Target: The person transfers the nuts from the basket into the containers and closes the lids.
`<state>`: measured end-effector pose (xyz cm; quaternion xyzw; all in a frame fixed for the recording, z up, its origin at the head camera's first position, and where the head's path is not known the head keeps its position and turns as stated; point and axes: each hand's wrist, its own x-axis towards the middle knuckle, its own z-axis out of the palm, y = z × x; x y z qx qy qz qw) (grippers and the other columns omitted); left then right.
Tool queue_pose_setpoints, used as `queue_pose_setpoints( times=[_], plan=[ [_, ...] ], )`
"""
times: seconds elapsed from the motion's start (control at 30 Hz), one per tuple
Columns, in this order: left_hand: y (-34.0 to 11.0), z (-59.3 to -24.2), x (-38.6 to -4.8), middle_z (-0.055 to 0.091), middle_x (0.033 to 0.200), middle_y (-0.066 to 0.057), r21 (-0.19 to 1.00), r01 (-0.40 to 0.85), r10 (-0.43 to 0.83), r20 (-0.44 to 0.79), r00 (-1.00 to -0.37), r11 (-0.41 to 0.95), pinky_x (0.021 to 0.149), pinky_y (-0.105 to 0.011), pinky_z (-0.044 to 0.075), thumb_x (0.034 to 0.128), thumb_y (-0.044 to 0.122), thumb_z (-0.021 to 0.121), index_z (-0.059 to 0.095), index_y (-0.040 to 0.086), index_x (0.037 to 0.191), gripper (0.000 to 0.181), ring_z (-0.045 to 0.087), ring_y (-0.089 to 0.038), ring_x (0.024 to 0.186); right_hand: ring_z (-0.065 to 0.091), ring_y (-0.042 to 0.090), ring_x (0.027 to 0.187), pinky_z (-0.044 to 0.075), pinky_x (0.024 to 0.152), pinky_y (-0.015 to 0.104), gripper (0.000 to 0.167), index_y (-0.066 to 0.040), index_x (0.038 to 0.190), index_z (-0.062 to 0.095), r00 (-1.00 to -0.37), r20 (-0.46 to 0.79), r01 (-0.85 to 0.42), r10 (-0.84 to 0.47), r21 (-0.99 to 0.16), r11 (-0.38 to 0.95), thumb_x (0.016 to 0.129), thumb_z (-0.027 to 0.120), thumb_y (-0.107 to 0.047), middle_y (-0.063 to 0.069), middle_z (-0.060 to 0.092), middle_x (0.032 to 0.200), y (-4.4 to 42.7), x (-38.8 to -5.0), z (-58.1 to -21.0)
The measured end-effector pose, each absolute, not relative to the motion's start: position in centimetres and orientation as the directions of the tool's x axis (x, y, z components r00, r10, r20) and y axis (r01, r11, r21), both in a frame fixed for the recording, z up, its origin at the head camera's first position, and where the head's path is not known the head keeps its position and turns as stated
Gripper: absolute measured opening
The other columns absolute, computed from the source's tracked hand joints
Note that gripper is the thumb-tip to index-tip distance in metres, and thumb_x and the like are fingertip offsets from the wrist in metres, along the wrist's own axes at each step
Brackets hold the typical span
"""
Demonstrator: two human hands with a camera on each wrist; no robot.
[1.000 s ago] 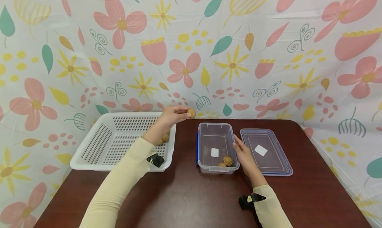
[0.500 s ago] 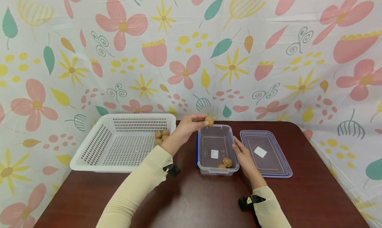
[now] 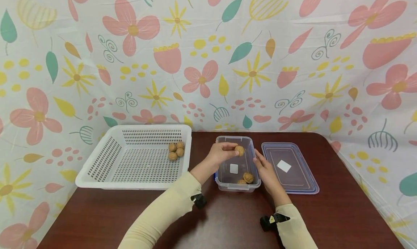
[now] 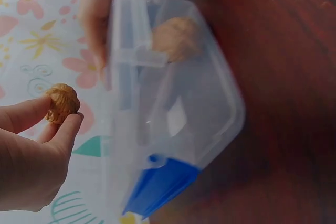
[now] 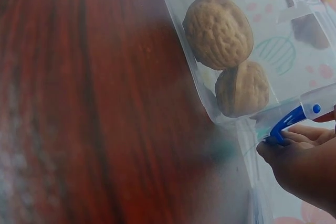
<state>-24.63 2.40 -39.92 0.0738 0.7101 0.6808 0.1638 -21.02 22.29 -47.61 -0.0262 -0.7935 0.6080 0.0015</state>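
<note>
We have a walnut [image 3: 239, 150] pinched in our left hand [image 3: 219, 155], above the far half of the box [image 3: 238, 186], clear of its walls. Roundish, no obvious long axis. Two walnuts [image 3: 248, 177] lie lower, toward the near right corner. Our right hand [image 3: 267, 171] is against the right edge; we can't tell if it's gripping.

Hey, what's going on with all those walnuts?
A person's left hand is pinching one walnut above an open clear box. Their right hand is touching the side of the box. Two walnuts are already inside it, and four walnuts sit in the white basket. The lid lies off the box, on the table.
</note>
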Motion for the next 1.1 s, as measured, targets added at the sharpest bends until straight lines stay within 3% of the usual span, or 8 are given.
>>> queue_pose_setpoints(
  times=[0.47,0.73,1.1],
  plan=[
    [4.9,-44.2,-23.7,0.070,0.104,-0.004,0.979,-0.150,0.269,-0.182,-0.946,0.136,0.090,-0.036,0.051,0.0856,0.008,0.073,0.069,0.004,0.116,0.031,0.064,-0.016,0.099,0.021,0.034,0.143,0.019,0.116,0.049,0.051,-0.008,0.153,0.023,-0.999,-0.009,0.017,0.034,-0.972,0.235,0.106,0.036,-0.023,0.017,0.024,0.156,22.1,-21.0,-47.8],
    [6.3,-46.4,-24.2,0.070,0.097,-0.006,0.978,-0.138,0.188,-0.168,-0.968,0.159,0.076,-0.029,0.055,0.0812,-0.001,0.074,0.072,0.000,0.108,0.027,0.064,-0.014,0.090,0.016,0.035,0.144,0.016,0.116,0.052,0.052,-0.010,0.154,0.020,-0.999,-0.034,0.040,0.028,-0.969,0.243,0.106,0.035,-0.024,0.015,0.020,0.158,22.2,-21.0,-47.5],
    [6.5,-46.6,-24.2,0.069,0.106,-0.007,0.971,-0.149,0.170,-0.182,-0.969,0.189,0.077,-0.031,0.055,0.0832,0.001,0.073,0.069,0.000,0.115,0.032,0.064,-0.019,0.097,0.017,0.036,0.144,0.016,0.116,0.051,0.052,-0.008,0.154,0.020,-0.999,-0.018,0.025,0.032,-0.970,0.240,0.107,0.035,-0.023,0.016,0.020,0.158,22.2,-20.7,-47.4]
  ],
)
